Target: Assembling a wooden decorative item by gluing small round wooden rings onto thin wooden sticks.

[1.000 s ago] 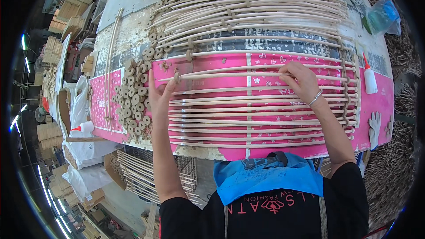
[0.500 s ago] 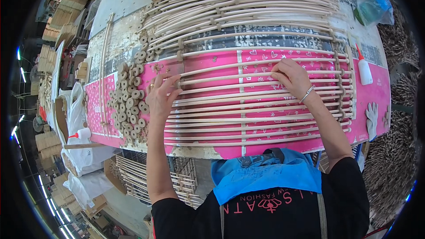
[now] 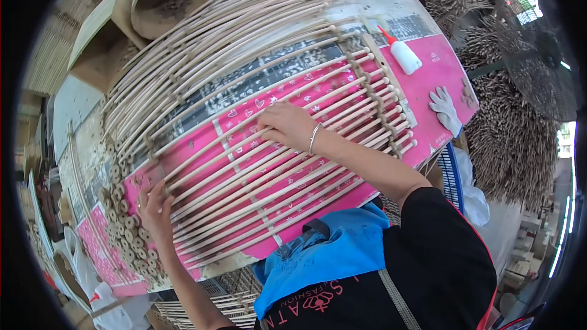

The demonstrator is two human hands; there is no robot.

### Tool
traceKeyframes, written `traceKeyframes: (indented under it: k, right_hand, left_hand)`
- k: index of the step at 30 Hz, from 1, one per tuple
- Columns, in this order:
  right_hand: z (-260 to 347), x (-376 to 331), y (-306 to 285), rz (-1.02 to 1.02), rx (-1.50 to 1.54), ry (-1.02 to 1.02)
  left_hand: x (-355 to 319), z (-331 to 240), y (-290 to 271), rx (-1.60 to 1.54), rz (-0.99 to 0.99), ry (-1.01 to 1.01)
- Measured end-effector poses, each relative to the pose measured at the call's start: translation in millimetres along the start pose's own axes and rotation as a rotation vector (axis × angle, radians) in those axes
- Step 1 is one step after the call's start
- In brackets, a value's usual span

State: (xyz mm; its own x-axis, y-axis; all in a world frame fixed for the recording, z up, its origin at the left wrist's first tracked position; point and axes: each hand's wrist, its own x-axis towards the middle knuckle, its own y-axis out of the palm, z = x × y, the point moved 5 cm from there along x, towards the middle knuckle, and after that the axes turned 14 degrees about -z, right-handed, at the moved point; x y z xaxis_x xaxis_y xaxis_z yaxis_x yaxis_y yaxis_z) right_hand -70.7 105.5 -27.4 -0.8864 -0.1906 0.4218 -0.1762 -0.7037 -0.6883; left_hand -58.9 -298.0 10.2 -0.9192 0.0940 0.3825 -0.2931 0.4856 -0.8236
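Rattan rods (image 3: 263, 171): laid side by side across the pink sheet (image 3: 428, 79) on the tabletop, spanning nearly edge to edge. Left hand (image 3: 156, 211): at the rods' left ends, fingers curled down on them. Right hand (image 3: 287, 125): mid-panel, fingers together, pressing a rod. Glue bottle (image 3: 403, 55) and white glove (image 3: 445, 107): right edge. Rod offcuts (image 3: 122, 232): left edge.
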Motion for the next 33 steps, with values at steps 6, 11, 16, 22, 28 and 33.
traceKeyframes:
  k: [6,11,16,22,28,33]
  right_hand:
    - [0,0,-2,0.021,0.010,0.054]
    - [2,4,8,0.030,-0.010,0.034]
    - [-9,2,12,-0.020,0.033,-0.098]
    - [4,7,-6,-0.009,0.007,0.022]
    - [31,28,-25,-0.088,-0.099,-0.081]
    - [6,47,-12,0.030,-0.195,-0.168]
  left_hand:
    - [5,-1,7,-0.037,0.014,0.018]
    - [-1,-1,-3,0.028,-0.018,0.019]
    - [-3,11,8,-0.037,-0.017,-0.017]
    - [0,-8,1,0.080,-0.049,0.016]
    - [-1,-6,-12,-0.048,-0.078,-0.047]
    - [-7,75,-54,-0.235,-0.400,-0.409]
